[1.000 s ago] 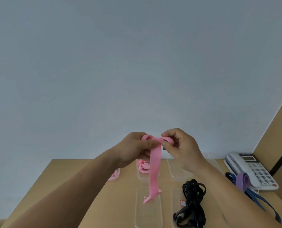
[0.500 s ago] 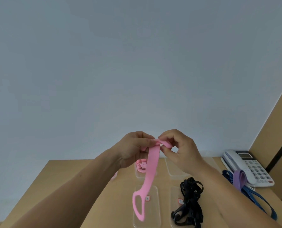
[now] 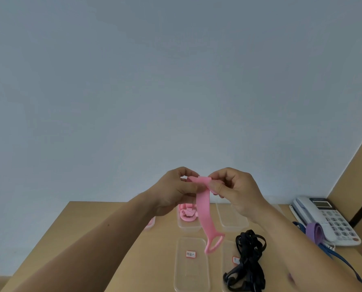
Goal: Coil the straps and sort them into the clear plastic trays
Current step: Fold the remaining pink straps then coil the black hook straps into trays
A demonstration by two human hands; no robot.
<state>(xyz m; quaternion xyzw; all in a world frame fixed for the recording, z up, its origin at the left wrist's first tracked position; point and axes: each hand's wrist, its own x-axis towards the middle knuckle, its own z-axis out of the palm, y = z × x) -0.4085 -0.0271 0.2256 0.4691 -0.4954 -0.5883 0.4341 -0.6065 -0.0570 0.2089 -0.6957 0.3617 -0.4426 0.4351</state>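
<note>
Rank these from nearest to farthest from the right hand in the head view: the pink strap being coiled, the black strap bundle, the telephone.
1. The pink strap: nearest, its top end pinched in the right hand, the rest hanging down.
2. The black strap bundle: lower down, under the right forearm.
3. The telephone: farthest, off to the right by the wall.
</note>
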